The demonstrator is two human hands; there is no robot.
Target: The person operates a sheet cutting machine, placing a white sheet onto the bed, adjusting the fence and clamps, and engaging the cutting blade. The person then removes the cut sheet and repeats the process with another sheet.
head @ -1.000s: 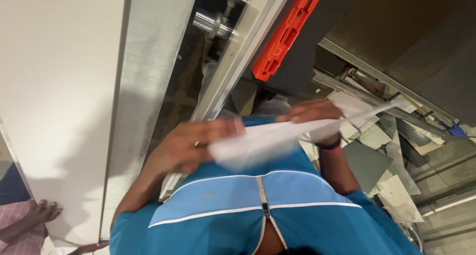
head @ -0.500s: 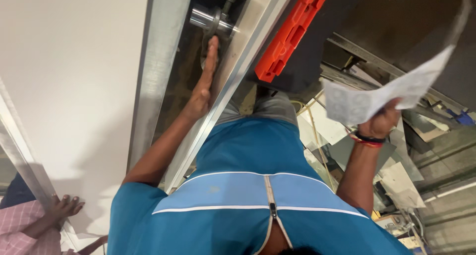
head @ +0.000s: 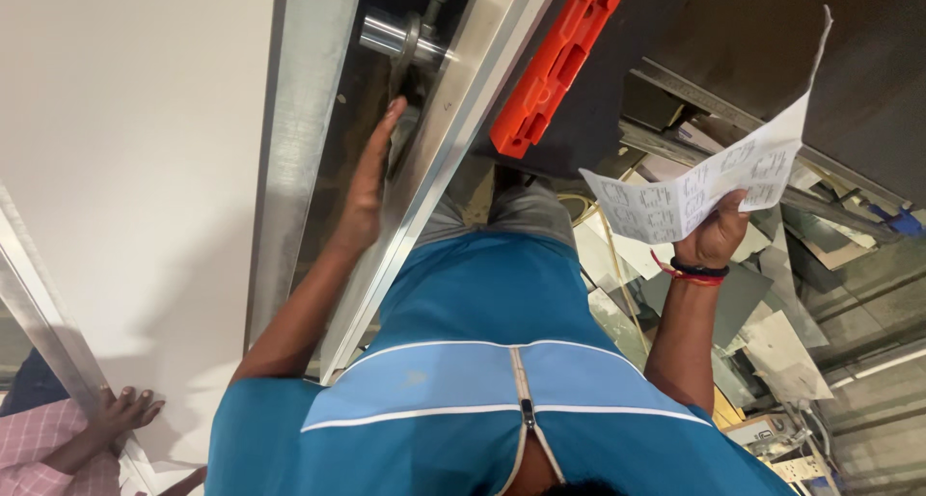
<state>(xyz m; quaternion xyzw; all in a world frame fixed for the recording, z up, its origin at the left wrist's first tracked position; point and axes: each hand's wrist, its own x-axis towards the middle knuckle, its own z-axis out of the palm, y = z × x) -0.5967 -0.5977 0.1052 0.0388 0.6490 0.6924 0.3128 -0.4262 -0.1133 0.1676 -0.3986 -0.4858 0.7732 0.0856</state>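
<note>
- Paper sheet (head: 709,182), white with small printed grids, is held up at the right of the view, in front of a dark panel (head: 772,42).
- The right hand (head: 716,235) is closed around the sheet's lower edge; 2 bands, red and black, are worn at its wrist.
- The left hand (head: 371,182) is stretched flat and open, with nothing gripped, and is laid in the gap between 2 metal rails (head: 299,129), just below a steel roller (head: 386,35).
- An orange plastic bar (head: 555,67) is seen beside the rails.
- Another person's hand (head: 123,411) is rested on a frame at lower left.
</note>
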